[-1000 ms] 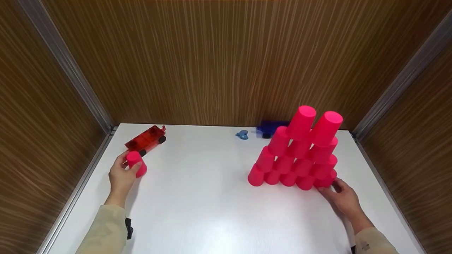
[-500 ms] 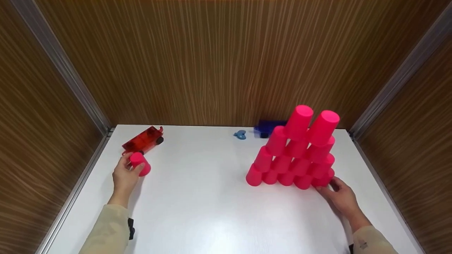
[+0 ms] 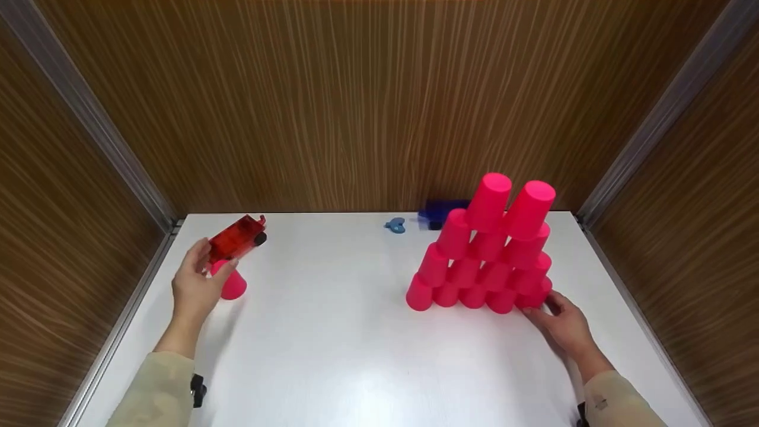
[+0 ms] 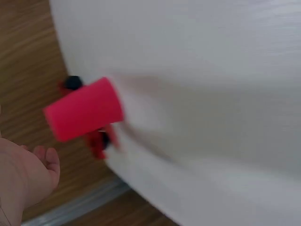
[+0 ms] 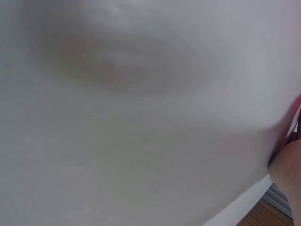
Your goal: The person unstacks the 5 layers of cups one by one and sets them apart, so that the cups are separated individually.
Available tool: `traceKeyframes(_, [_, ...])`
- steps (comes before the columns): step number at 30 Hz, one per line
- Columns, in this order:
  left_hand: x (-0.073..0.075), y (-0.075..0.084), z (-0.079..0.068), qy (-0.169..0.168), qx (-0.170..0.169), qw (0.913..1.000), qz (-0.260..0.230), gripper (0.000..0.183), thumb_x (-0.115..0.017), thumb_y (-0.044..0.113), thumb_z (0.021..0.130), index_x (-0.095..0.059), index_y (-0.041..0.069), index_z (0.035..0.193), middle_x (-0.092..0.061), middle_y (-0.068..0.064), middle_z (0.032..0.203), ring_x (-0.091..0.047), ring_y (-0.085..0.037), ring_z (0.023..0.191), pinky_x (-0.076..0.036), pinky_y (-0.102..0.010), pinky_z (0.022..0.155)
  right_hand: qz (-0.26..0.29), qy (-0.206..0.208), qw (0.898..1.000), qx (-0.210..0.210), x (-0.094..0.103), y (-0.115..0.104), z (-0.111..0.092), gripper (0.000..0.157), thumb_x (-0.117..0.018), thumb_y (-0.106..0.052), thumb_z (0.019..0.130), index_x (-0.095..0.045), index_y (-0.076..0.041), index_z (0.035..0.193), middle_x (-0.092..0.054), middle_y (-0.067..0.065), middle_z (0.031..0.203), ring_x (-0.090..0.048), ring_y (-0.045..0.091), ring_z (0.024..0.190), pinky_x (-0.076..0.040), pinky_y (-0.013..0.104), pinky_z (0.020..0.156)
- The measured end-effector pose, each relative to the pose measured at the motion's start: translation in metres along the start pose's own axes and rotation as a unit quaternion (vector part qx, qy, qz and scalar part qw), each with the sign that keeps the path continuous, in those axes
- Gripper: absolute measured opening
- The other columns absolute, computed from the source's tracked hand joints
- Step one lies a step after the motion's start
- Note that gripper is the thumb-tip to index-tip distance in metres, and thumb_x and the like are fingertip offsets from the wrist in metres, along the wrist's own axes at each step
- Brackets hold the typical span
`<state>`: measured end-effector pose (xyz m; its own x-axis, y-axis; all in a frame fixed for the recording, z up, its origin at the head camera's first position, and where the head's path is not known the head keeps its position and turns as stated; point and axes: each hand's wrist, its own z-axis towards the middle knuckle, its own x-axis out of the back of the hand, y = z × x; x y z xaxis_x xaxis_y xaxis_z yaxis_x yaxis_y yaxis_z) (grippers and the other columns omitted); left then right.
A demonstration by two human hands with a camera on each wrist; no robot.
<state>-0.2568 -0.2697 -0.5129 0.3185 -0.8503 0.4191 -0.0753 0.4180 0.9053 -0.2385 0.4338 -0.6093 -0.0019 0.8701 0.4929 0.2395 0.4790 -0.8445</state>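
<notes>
A single pink cup (image 3: 233, 286) stands upside down on the white table at the left, just in front of a red toy car (image 3: 237, 238). Around its back, thumb and fingers spread apart, is my left hand (image 3: 194, 287); the left wrist view shows a gap between the hand (image 4: 30, 174) and the cup (image 4: 84, 110). On the right rises a pyramid of pink cups (image 3: 477, 255), stacked upside down in rows, with two cups on top. My right hand (image 3: 566, 326) holds its lowest right cup (image 3: 538, 293) between thumb and fingers.
Behind the pyramid a dark blue toy car (image 3: 442, 213) is partly hidden. A small light-blue piece (image 3: 396, 225) lies near the back edge. Wood-patterned panels (image 3: 332, 107) enclose the table (image 3: 320, 344) at the back and both sides.
My left hand has let go of the single cup and opened, drawing slightly to the left. My right hand stays at the pyramid's base. The head view has shifted a little.
</notes>
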Motion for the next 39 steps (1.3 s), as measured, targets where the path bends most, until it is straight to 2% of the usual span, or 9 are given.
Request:
traceKeyframes(5, [0.002,0.06,-0.002,-0.014,-0.061,0.9977,-0.026,0.081,-0.079,0.029,0.098,-0.035,0.021,0.166,-0.049,-0.009,0.159,-0.048,-0.029,0.147,-0.049,-0.041,0.111,-0.002,0.0,1.0,0.004,-0.004,-0.004,0.001,0.095,-0.076,-0.055,0.095,-0.031,-0.012,0.167,-0.033,0.02,0.167,-0.03,0.047,0.153,-0.055,0.039,0.104])
traceKeyframes(10, [-0.014,0.119,-0.005,-0.037,-0.149,0.9871,-0.046,0.073,-0.081,0.03,0.097,-0.047,0.014,0.159,-0.059,-0.004,0.15,-0.056,-0.021,0.14,-0.049,-0.035,0.112,0.002,-0.001,1.0,0.005,-0.006,-0.007,0.002,0.094,-0.076,-0.052,0.096,-0.029,-0.011,0.168,-0.032,0.021,0.168,-0.029,0.048,0.153,-0.054,0.045,0.107])
traceKeyframes(16, [-0.058,0.183,-0.005,-0.08,-0.242,0.9612,-0.107,0.067,-0.085,0.025,0.094,-0.055,0.01,0.152,-0.064,-0.002,0.142,-0.059,-0.017,0.135,-0.047,-0.039,0.115,0.002,-0.001,1.0,-0.003,-0.007,-0.006,0.001,0.098,-0.076,-0.054,0.095,-0.027,-0.012,0.169,-0.03,0.021,0.169,-0.028,0.049,0.153,-0.053,0.049,0.108])
traceKeyframes(18, [-0.076,0.203,-0.007,-0.096,-0.26,0.9535,-0.118,0.066,-0.085,0.026,0.094,-0.056,0.012,0.152,-0.065,-0.002,0.142,-0.06,-0.016,0.134,-0.046,-0.039,0.116,0.005,-0.001,1.0,-0.006,-0.007,-0.006,0.001,0.098,-0.076,-0.055,0.095,-0.027,-0.012,0.169,-0.029,0.021,0.169,-0.028,0.049,0.153,-0.053,0.049,0.107])
traceKeyframes(22, [-0.114,0.237,-0.016,-0.131,-0.277,0.9453,-0.111,0.065,-0.084,0.031,0.095,-0.057,0.017,0.152,-0.064,0.001,0.143,-0.058,-0.011,0.134,-0.046,-0.032,0.115,0.009,-0.001,1.0,-0.006,-0.008,-0.005,0.001,0.098,-0.076,-0.054,0.095,-0.026,-0.013,0.169,-0.029,0.02,0.169,-0.028,0.049,0.153,-0.053,0.049,0.107])
traceKeyframes(27, [-0.159,0.266,-0.027,-0.179,-0.294,0.9321,-0.113,0.065,-0.083,0.032,0.095,-0.057,0.016,0.152,-0.063,0.0,0.145,-0.058,-0.01,0.133,-0.046,-0.027,0.113,0.01,0.0,1.0,-0.006,-0.011,-0.007,0.0,0.096,-0.076,-0.053,0.096,-0.028,-0.013,0.169,-0.03,0.02,0.169,-0.027,0.048,0.154,-0.053,0.048,0.108])
traceKeyframes(32, [-0.199,0.283,-0.036,-0.215,-0.305,0.921,-0.114,0.065,-0.083,0.03,0.096,-0.056,0.015,0.153,-0.062,-0.003,0.146,-0.058,-0.015,0.134,-0.047,-0.027,0.111,0.025,-0.002,1.0,-0.007,-0.014,-0.009,0.0,0.094,-0.077,-0.053,0.095,-0.03,-0.016,0.168,-0.03,0.017,0.17,-0.027,0.046,0.155,-0.053,0.042,0.108])
traceKeyframes(36, [-0.227,0.287,-0.041,-0.234,-0.304,0.9173,-0.107,0.066,-0.083,0.028,0.095,-0.056,0.014,0.153,-0.06,-0.005,0.149,-0.057,-0.019,0.136,-0.048,-0.026,0.109,0.043,-0.008,0.999,-0.017,-0.015,-0.01,0.0,0.096,-0.078,-0.053,0.094,-0.029,-0.017,0.169,-0.029,0.016,0.17,-0.026,0.045,0.155,-0.055,0.038,0.105])
traceKeyframes(39, [-0.241,0.289,-0.044,-0.242,-0.289,0.9211,-0.099,0.066,-0.082,0.029,0.095,-0.055,0.016,0.154,-0.059,-0.002,0.15,-0.056,-0.018,0.136,-0.05,-0.026,0.107,0.042,-0.009,0.999,-0.02,-0.015,-0.009,0.002,0.097,-0.078,-0.054,0.094,-0.029,-0.017,0.168,-0.029,0.017,0.169,-0.027,0.046,0.154,-0.055,0.039,0.105])
